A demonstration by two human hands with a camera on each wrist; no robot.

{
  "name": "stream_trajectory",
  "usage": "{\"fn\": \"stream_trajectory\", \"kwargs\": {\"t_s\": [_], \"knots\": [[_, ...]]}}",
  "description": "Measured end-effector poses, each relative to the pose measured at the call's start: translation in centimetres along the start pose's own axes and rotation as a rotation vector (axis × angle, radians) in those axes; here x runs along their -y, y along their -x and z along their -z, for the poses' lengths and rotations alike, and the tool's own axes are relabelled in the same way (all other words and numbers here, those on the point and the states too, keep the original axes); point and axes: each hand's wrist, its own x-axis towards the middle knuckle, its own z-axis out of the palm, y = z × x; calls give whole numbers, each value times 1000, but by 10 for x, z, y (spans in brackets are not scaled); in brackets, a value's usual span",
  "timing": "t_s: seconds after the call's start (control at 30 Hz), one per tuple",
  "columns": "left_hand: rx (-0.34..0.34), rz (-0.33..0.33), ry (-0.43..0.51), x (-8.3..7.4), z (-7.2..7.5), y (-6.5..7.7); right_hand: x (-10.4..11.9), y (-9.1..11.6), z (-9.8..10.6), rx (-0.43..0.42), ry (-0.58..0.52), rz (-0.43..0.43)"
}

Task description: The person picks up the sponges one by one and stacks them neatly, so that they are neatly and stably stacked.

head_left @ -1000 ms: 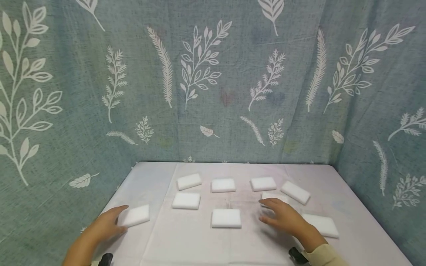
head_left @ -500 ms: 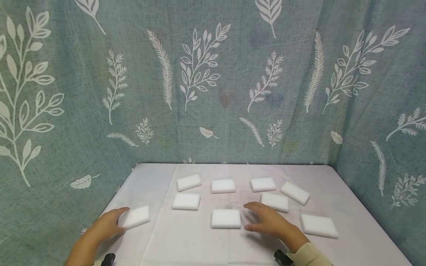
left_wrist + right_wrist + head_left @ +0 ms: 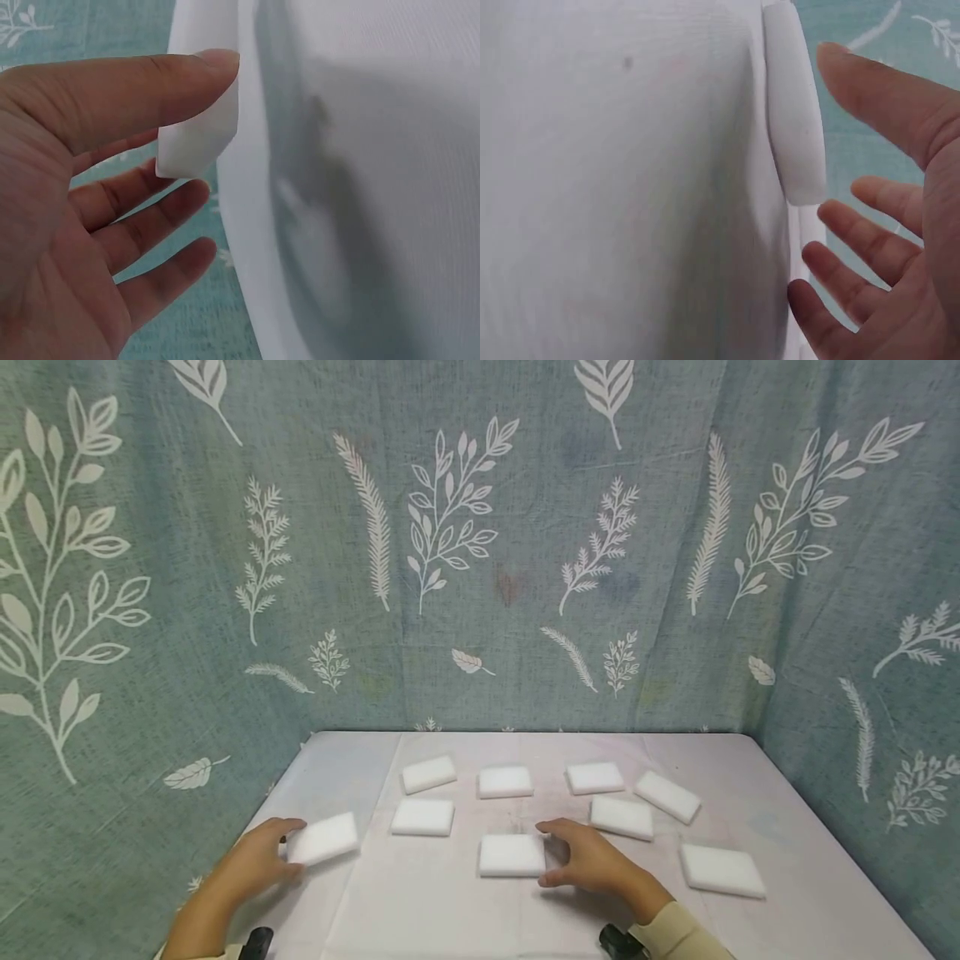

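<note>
At the left of the head view, my left hand (image 3: 258,860) pinches a white sponge block (image 3: 326,839) by its left end. In the left wrist view, the thumb lies along one face of this sponge (image 3: 199,150) and its lower end hangs above the table. My right hand (image 3: 596,860) is at the right end of the middle sponge (image 3: 510,856), thumb and fingers spread to either side. The right wrist view shows that sponge (image 3: 795,105) flat on the cloth, with a gap between it and the thumb (image 3: 870,82).
Other white sponges lie spread over the white-covered table (image 3: 412,902): one at the far right (image 3: 722,870), one behind the right hand (image 3: 621,817), one at centre left (image 3: 422,817), and several along the back. A leaf-patterned green curtain (image 3: 510,527) surrounds the table.
My right hand has moved left from the right-hand sponges to the middle one. My left hand has taken hold of the left sponge, which has shifted slightly up and right.
</note>
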Motion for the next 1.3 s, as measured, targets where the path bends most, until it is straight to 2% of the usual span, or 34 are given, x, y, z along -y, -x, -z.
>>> {"fn": "stream_trajectory", "kwargs": {"t_s": [0.23,0.4,0.6,0.87,1.03,1.17,1.3], "knots": [[-20,-22,46,-14,-7,-6,-2,-5,-6,2,56,2],[-29,-43,63,-25,-13,-10,-5,-9,-13,-40,83,26],[-13,-52,132,-48,-17,-16,-4,-11,-16,-96,68,80],[40,-71,167,-85,-21,-37,-1,-11,-9,-103,19,73],[41,-92,182,-97,-30,-41,1,-6,-3,-93,-7,55],[39,-137,172,-102,-36,-41,-2,-1,0,-86,-23,41],[43,-220,161,-108,-43,-41,-7,3,2,-79,-12,25]]}}
